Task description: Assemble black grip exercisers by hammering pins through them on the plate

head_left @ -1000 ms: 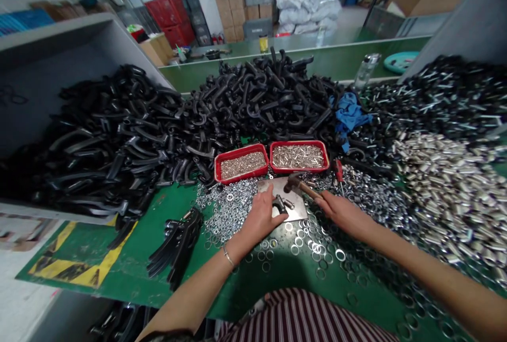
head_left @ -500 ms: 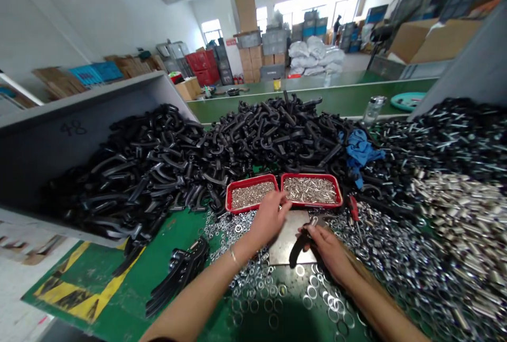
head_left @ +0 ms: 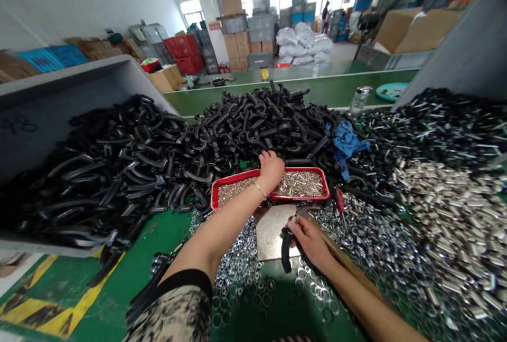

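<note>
My left hand (head_left: 271, 165) reaches forward over two red trays (head_left: 322, 178) of small metal parts, its fingers curled down at the foot of the big pile of black curved plastic handles (head_left: 253, 120). What is in those fingers is hidden. My right hand (head_left: 309, 239) rests at the near edge of a square metal plate (head_left: 271, 231) and grips a black curved handle (head_left: 285, 249) that points toward me. A wooden hammer shaft (head_left: 336, 252) lies along my right forearm.
Silver washers (head_left: 237, 257) litter the green bench around the plate. Metal sleeves (head_left: 443, 210) and dark pins (head_left: 435, 120) heap up at right. A blue rag (head_left: 346, 139), a red screwdriver (head_left: 338, 199), a grey bin wall (head_left: 59, 99) at left and stacked handles (head_left: 150, 289) lie nearby.
My left hand has gone from the plate forward across the red trays to the black handle pile. My right hand let go of the hammer and now grips a black handle.
</note>
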Motion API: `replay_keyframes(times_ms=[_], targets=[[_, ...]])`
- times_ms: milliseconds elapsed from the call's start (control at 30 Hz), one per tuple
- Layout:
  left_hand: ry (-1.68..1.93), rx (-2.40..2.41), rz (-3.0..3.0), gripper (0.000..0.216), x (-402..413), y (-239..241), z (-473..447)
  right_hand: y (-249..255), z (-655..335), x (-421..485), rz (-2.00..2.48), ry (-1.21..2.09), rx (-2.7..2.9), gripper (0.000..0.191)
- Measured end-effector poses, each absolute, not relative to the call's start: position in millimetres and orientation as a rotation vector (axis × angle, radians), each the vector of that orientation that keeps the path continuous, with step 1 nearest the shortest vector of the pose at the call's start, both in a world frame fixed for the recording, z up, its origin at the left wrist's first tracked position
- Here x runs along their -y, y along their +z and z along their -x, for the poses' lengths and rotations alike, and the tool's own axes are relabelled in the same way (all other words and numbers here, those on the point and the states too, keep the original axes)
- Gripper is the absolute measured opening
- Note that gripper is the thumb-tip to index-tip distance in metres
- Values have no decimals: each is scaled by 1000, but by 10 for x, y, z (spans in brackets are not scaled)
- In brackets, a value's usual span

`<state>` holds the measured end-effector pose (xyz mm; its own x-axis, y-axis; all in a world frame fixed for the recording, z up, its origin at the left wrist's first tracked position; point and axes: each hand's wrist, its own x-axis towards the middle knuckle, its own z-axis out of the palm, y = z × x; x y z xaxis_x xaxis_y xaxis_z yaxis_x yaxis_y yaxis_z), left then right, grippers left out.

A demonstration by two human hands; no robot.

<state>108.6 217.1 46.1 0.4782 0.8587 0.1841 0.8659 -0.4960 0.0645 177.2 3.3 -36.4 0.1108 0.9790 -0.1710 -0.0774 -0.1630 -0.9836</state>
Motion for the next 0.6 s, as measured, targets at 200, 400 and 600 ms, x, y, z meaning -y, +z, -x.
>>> replay_keyframes(times_ms=[200, 400, 600], targets=[[-685, 1674, 2717, 29, -1902, 685, -483, -17, -1969, 113, 1242, 1319, 693, 39], [-1662, 1717, 3103, 23, -1180, 768, 377, 52, -2203, 332, 999, 1606, 638, 33], [-1503, 1572, 3330, 20, -530, 607, 566, 70, -1732, 388, 757, 1922, 434, 34]])
